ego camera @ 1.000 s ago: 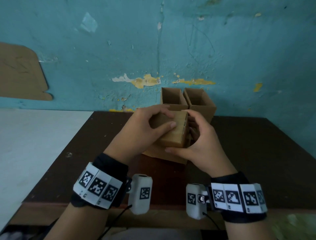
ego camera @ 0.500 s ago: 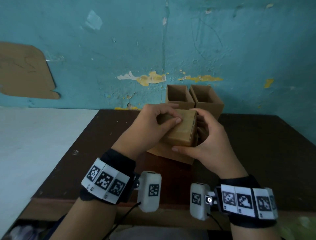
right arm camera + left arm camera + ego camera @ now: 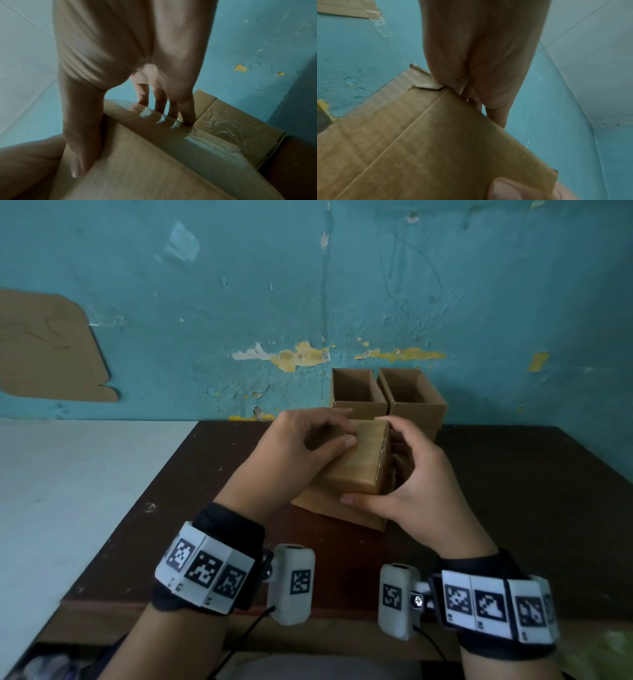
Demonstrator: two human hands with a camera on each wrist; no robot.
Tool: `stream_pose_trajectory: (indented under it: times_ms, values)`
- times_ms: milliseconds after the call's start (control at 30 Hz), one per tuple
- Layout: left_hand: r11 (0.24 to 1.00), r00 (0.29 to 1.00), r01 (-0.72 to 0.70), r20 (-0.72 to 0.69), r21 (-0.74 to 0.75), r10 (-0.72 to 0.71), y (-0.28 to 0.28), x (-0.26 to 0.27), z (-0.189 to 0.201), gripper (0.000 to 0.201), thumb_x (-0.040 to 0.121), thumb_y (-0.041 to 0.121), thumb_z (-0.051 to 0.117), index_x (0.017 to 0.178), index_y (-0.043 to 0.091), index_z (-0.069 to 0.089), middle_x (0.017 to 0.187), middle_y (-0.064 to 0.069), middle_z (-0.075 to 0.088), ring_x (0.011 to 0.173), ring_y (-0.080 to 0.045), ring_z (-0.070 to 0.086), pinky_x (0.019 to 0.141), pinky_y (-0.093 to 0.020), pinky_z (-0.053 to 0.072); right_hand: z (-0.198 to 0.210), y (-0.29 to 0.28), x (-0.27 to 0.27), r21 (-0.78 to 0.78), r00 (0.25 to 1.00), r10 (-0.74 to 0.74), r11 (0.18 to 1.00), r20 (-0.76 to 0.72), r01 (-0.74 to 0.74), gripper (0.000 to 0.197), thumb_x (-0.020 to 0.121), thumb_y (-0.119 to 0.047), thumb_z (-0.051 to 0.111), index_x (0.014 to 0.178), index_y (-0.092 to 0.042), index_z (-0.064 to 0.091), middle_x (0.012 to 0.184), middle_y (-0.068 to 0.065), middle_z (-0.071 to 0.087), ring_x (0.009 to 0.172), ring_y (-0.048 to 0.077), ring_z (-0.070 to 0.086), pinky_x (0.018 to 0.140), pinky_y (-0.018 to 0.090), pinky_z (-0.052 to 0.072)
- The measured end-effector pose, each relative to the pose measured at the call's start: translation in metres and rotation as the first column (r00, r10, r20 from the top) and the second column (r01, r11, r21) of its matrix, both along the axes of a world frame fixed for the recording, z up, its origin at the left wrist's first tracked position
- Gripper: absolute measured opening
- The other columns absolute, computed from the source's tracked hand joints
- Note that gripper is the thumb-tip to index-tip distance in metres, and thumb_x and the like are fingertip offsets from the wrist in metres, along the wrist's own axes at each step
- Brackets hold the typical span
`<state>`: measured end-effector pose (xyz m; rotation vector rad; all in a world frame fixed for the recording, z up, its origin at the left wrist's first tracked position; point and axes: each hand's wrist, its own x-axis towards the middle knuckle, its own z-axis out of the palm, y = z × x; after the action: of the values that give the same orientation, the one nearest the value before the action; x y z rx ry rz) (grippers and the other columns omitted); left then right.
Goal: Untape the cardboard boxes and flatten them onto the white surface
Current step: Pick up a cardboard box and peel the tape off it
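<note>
I hold a small closed cardboard box (image 3: 359,467) over the dark table, a little above a piece of cardboard (image 3: 325,506). My left hand (image 3: 301,450) grips the box from the left, thumb across its top and fingers curled over the far edge. In the left wrist view the fingertips (image 3: 462,89) pick at a lifted tape end (image 3: 426,85). My right hand (image 3: 414,474) grips the right side, thumb (image 3: 80,155) on the near face and fingers (image 3: 181,109) behind. Glossy clear tape (image 3: 171,121) runs along that edge. The white surface (image 3: 68,491) lies to the left.
Two open-topped cardboard boxes (image 3: 356,395) (image 3: 416,398) stand side by side against the blue wall behind the held box. The brown table (image 3: 531,491) stretches to the right. A cardboard patch (image 3: 44,347) is taped to the wall at left.
The view has shifted slightly. Both hands keep hold of the box in about the same place, and the left fingers have curled tighter over its far edge.
</note>
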<state>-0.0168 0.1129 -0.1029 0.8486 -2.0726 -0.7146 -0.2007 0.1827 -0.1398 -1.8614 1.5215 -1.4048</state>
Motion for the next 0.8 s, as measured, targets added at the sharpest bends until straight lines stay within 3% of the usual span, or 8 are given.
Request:
stream_pose_trajectory:
  times_ms: [133,233,300,467,667,800]
  values:
    - [1.0,1.0,0.001,-0.011,-0.008,-0.001,0.0019,-0.0028,-0.0012,0.013,0.09,0.021,0.072,0.1,0.027,0.076,0.131,0.01,0.067,0.121,0.001,0.06,0.105,-0.017,0.044,-0.0007,0.0016,-0.0013,0.0,1.0,-0.003,1.0,0.006,0.003,0.102,0.052,-0.032,0.098,0.141,-0.03,0.047,0.132,-0.017,0.058,0.122,-0.005,0.053,0.099,0.014,0.048]
    - [1.0,1.0,-0.003,-0.03,0.002,0.003,0.003,-0.0044,-0.0021,0.012,0.09,0.019,0.073,0.1,0.024,0.076,0.13,0.008,0.067,0.119,0.003,0.06,0.097,-0.004,0.042,-0.0014,0.002,-0.0012,-0.008,1.0,0.004,1.0,0.017,-0.004,0.102,0.052,-0.032,0.099,0.14,-0.028,0.048,0.131,-0.014,0.06,0.122,-0.002,0.056,0.101,0.022,0.051]
    - [1.0,0.999,0.007,-0.047,0.027,-0.006,0.0029,-0.0052,-0.0011,0.012,0.09,0.017,0.072,0.101,0.02,0.077,0.129,0.007,0.067,0.118,0.003,0.061,0.092,-0.001,0.042,-0.0018,0.0015,-0.0011,-0.015,1.0,0.007,1.0,0.025,-0.007,0.101,0.051,-0.033,0.099,0.139,-0.027,0.049,0.131,-0.012,0.061,0.122,0.002,0.057,0.101,0.03,0.052]
    - [0.998,0.997,0.024,-0.069,0.065,-0.019,0.0003,-0.0034,0.0005,0.01,0.089,0.019,0.072,0.099,0.02,0.075,0.129,0.01,0.067,0.114,0.007,0.062,0.088,0.0,0.043,-0.0026,-0.0005,-0.0005,-0.024,0.999,0.012,1.0,0.039,-0.011,0.103,0.052,-0.034,0.099,0.141,-0.027,0.048,0.133,-0.01,0.06,0.125,0.006,0.057,0.102,0.038,0.053]
    - [0.993,0.997,0.04,-0.067,0.109,-0.033,-0.0034,0.0004,0.0056,0.008,0.089,0.019,0.073,0.096,0.02,0.075,0.128,0.01,0.068,0.115,0.006,0.062,0.09,-0.003,0.044,-0.0021,-0.0023,0.0024,-0.023,1.0,-0.003,1.0,0.022,0.003,0.104,0.052,-0.038,0.098,0.142,-0.03,0.046,0.135,-0.01,0.058,0.127,0.005,0.055,0.104,0.038,0.051]
    - [0.998,0.999,0.009,-0.04,0.058,-0.007,-0.0015,-0.0024,0.0058,0.009,0.089,0.019,0.073,0.097,0.023,0.074,0.13,0.01,0.067,0.116,0.004,0.062,0.091,-0.004,0.045,-0.0009,-0.0014,0.0015,-0.02,1.0,-0.011,1.0,0.021,0.012,0.104,0.053,-0.036,0.098,0.142,-0.03,0.046,0.135,-0.011,0.058,0.126,0.004,0.055,0.103,0.037,0.052]
